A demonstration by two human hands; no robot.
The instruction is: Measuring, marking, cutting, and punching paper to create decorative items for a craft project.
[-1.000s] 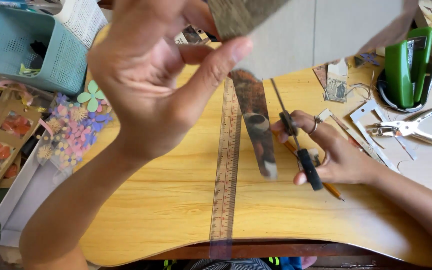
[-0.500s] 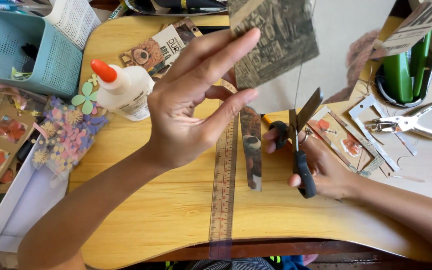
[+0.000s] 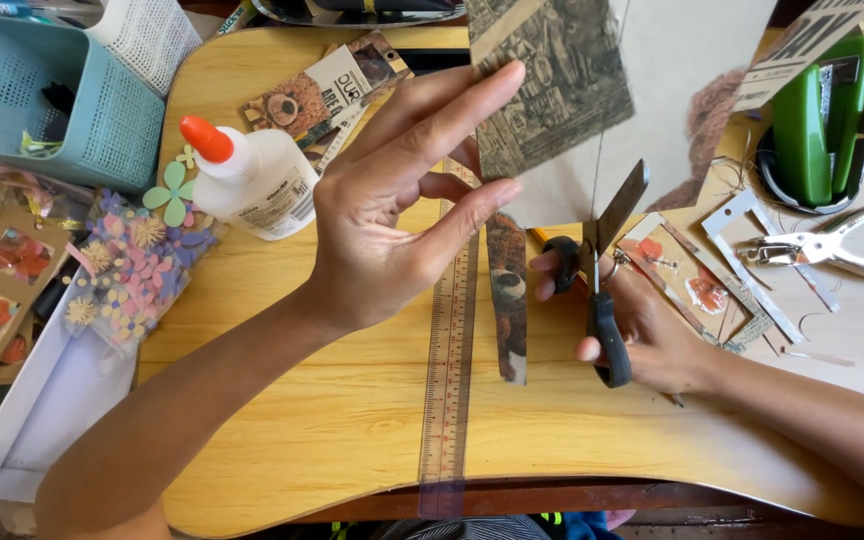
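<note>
Snipping printed paper sheet (image 3: 562,90), black-handled scissors (image 3: 607,270)

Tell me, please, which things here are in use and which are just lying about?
In use: left hand holding the paper; right hand working the scissors, blades open at its lower edge.

Lying about: glue bottle, ruler, cut strip, basket, hole punch.

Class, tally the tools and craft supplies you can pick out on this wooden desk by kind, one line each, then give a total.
Scissors, in the right hand: 1
Printed paper, in the left hand: 1
Glue bottle: 1
Clear ruler: 1
Green stapler: 1
Metal hole punch: 1
Teal basket: 1
Total: 7
</note>
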